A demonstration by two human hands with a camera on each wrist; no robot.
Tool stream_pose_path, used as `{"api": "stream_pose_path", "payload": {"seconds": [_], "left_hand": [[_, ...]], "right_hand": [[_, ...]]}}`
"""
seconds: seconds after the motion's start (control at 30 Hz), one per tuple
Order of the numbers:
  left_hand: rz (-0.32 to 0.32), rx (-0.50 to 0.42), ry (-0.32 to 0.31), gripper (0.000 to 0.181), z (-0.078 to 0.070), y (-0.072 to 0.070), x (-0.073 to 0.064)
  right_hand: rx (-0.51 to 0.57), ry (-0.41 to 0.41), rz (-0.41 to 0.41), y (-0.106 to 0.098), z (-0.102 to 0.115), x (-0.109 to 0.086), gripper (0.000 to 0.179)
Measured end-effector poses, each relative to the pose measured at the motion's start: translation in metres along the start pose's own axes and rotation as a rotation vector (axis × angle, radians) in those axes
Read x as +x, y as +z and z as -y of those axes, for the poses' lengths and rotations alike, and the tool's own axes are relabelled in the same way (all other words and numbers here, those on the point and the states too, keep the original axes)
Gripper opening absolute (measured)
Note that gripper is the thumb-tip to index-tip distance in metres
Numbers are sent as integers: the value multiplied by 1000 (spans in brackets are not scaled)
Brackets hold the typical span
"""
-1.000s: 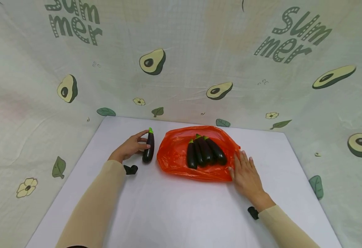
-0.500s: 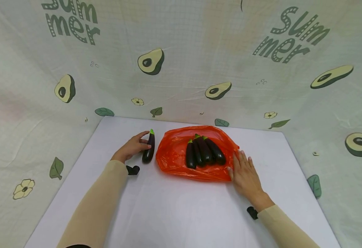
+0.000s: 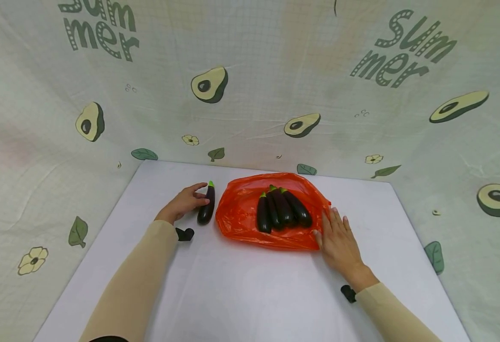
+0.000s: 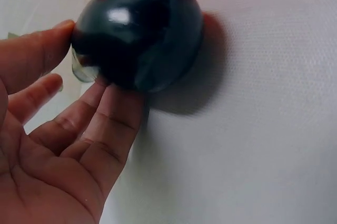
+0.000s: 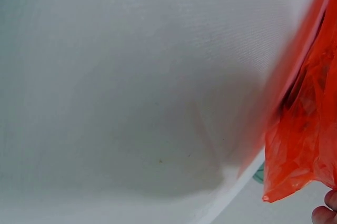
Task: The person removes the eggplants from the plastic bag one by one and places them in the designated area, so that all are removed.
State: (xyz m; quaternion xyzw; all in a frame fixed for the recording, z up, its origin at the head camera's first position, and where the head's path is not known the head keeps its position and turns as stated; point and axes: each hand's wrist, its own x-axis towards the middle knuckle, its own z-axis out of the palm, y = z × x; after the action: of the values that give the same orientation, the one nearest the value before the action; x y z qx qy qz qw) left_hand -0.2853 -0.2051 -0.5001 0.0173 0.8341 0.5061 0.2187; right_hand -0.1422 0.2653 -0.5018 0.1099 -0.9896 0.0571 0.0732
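Note:
My left hand [image 3: 183, 203] holds a dark purple eggplant [image 3: 207, 204] with a bright green stem end, left of the bag. In the left wrist view, the thumb and fingers pinch the glossy rounded end of that eggplant [image 4: 142, 34]. A red plastic bag [image 3: 237, 209] lies spread on the table, with several more eggplants [image 3: 284, 209] side by side on it. My right hand [image 3: 341, 242] rests with straight fingers on the bag's right edge. Only fingertips [image 5: 325, 214] of it show in the right wrist view, beside the crumpled bag [image 5: 300, 145].
Everything lies on a white-covered table [image 3: 250, 294]. Behind it and along its sides hangs a pale cloth [image 3: 250, 95] printed with avocados, leaves and lettering. A black strap end [image 3: 185, 234] shows by the left wrist, another black piece [image 3: 348, 293] by the right.
My left hand and its eggplant have shifted slightly right and nearer the bag. The right hand stays on the bag's edge. The head view has turned a little.

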Motion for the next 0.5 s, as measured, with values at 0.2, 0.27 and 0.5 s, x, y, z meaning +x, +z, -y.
{"api": "stream_pose_path", "payload": {"seconds": [0.2, 0.27, 0.5], "left_hand": [[-12, 18, -5, 73, -1, 2, -1], [-19, 21, -5, 73, 0, 2, -2], [-42, 49, -1, 71, 3, 1, -5]], "right_hand": [[7, 12, 5, 0, 0, -1, 73], [8, 14, 4, -1, 0, -1, 73], [15, 8, -14, -1, 1, -2, 71]]}}
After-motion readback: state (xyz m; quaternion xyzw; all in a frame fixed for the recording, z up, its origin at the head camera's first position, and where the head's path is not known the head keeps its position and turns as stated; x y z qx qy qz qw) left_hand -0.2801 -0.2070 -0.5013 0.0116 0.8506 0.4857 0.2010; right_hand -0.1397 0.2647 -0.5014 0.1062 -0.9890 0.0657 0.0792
